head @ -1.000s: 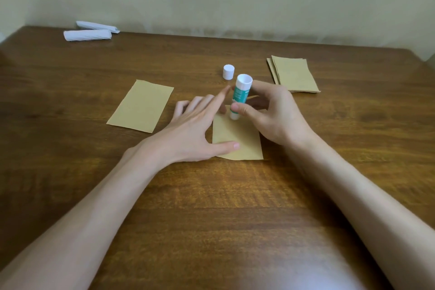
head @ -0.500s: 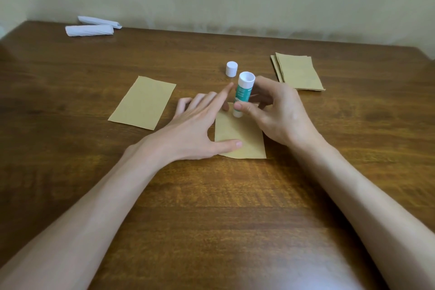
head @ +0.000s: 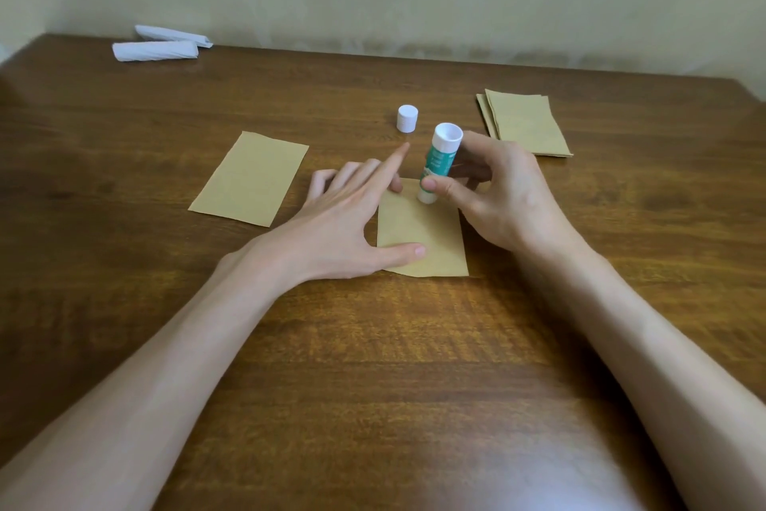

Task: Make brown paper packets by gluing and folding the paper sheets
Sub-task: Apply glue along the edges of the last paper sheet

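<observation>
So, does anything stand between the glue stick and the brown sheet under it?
Nothing visible does. The right hand holds the glue stick tip-down at the far edge of the brown sheet; the left hand presses the sheet beside it, not under it.

Left hand (head: 344,233): was bare, slender and long-fingered; the thumbnail was cut short and plain.
Right hand (head: 505,199): was bare as well; knuckles stood out on its back, and the thumbnail was short and plain.
Left forearm (head: 166,386): was bare from the wrist to the lower left edge of the view, smooth, widening toward the elbow.
Right forearm (head: 642,344): was bare from the wrist to the lower right edge, smooth, of like build.
Left wrist (head: 232,266): showed a small bony bump on its outer side.
</observation>
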Demonstrator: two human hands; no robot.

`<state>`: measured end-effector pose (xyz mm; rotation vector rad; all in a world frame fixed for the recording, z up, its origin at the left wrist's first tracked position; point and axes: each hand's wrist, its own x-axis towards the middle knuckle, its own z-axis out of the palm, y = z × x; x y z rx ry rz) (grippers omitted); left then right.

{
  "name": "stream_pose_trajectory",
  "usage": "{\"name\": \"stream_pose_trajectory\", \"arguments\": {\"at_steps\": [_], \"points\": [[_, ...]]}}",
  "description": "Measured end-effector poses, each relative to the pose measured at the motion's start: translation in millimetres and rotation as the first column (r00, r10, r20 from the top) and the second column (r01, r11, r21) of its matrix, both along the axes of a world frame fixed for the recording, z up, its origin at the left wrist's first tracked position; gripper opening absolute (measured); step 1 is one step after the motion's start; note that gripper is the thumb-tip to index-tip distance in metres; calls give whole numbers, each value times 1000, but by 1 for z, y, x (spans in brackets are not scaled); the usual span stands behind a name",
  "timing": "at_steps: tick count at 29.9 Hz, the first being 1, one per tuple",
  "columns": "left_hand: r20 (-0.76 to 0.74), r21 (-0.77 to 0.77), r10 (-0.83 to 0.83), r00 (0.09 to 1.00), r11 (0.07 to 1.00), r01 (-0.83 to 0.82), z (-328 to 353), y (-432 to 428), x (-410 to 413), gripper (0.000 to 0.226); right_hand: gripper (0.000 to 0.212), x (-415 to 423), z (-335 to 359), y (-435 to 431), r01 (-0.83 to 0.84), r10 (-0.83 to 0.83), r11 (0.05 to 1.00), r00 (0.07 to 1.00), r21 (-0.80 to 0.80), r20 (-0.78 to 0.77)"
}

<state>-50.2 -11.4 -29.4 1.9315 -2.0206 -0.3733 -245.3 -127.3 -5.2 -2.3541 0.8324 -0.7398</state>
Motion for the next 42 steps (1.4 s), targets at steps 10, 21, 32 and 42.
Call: {"name": "stream_pose_trajectory", "arguments": {"at_steps": [10,21,32,42], "points": [[3,-5,2,1000,1000,-2,-1,-1,0,109,22,-7,7,-3,-8,18,996,995,90,-101],[-1,-5,5,1000,1000,-5,-2,-2,2,109,31,-15,13,-1,103,-99,994,989,30,-106],[-3,5,0,1000,1000,0,-1,-1,0,109,29,-18,17,0,106,-95,993,981,56,-167],[-7,-6,-1,1000,1000,1,-3,-1,2,109,29,-17,19,4,118,-180,964,950,240,255]]}}
